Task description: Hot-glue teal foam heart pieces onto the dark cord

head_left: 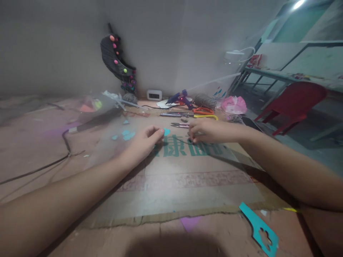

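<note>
Both my arms reach forward over a flat sheet of cardboard [187, 185] printed with green characters. My left hand [144, 141] rests on it with fingers curled, its fingertips touching a small teal paper piece [166, 131]. My right hand [206, 131] lies knuckles up, fingers bent down and pressed onto the cardboard; what is under them is hidden. Small snips [179, 125] lie just beyond the two hands. More teal cut-outs [127, 135] sit left of my left hand.
Further back lie orange and yellow scissors [203, 112], a purple glue gun [179, 98], twine balls [205, 101], a pink bag [234, 104] and a black decorated shape [116, 59] against the wall. A teal offcut [258, 228] lies near right. A red chair [294, 101] stands at right.
</note>
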Tool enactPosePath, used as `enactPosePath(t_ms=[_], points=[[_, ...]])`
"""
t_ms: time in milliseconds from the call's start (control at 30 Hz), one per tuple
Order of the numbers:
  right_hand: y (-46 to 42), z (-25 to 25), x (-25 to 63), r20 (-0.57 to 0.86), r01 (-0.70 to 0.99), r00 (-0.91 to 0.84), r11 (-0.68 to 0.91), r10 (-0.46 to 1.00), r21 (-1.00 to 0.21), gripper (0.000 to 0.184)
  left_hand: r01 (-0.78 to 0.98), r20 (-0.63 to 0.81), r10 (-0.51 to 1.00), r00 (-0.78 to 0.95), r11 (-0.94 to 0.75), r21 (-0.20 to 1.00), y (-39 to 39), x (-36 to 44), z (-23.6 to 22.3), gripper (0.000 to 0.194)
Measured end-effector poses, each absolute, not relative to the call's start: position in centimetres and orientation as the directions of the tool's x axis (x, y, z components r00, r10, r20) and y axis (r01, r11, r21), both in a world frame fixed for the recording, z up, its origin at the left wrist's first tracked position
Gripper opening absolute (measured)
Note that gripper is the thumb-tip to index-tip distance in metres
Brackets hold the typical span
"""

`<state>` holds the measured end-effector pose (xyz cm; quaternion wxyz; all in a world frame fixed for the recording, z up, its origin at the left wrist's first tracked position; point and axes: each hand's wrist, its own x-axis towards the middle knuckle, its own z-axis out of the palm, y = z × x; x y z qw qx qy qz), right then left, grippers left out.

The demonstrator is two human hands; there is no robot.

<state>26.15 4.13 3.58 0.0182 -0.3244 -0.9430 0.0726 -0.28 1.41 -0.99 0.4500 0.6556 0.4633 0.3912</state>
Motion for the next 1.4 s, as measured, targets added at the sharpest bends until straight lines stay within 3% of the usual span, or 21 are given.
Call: enactPosePath(t_ms=[33, 100, 233, 400, 767, 900, 1133, 1400], points=[[3.5, 4.5, 26.0, -0.061, 0.605, -0.794, 0.778, 0.605, -0.166, 0.016, 0.249, 0.094, 0.959, 0.267, -0.163, 0.955, 1.4, -0.3, -1.0, 0.027], [2.5, 5.9, 25.6, -0.024, 0.657, -0.749, 0.738, 0.662, -0.153, 0.021, 0.249, 0.082, 0.961, 0.263, -0.150, 0.957, 1.4, -0.2, -1.0, 0.028], [2.9, 5.8, 25.3, 0.257, 0.817, -0.527, 0.566, 0.810, -0.109, 0.023, 0.268, 0.061, 0.967, 0.248, -0.129, 0.955, 1.1, -0.1, -0.7, 0.027], [5.7, 2.2, 26.2, 0.449, 0.875, -0.405, 0.480, 0.796, -0.063, 0.022, 0.267, 0.051, 0.966, 0.254, -0.121, 0.956, 1.0, -0.1, -0.4, 0.025], [6.4, -1.5, 26.1, 0.476, 0.844, -0.422, 0.526, 0.772, -0.105, 0.025, 0.266, 0.076, 0.962, 0.262, -0.147, 0.953, 1.1, 0.0, -0.5, 0.024], [6.6, -1.7, 26.2, 0.453, 0.836, -0.423, 0.531, 0.784, -0.138, 0.028, 0.270, 0.092, 0.960, 0.264, -0.165, 0.949, 1.2, -0.1, -0.7, 0.025], [6.9, -1.9, 26.4, 0.436, 0.825, -0.467, 0.556, 0.769, -0.097, 0.023, 0.298, 0.115, 0.955, 0.272, -0.197, 0.934, 1.6, -0.4, -1.3, 0.027], [5.6, -0.6, 25.6, 0.500, 0.814, -0.437, 0.565, 0.748, -0.135, 0.018, 0.295, 0.094, 0.958, 0.272, -0.176, 0.939, 1.4, -0.2, -0.9, 0.027]])
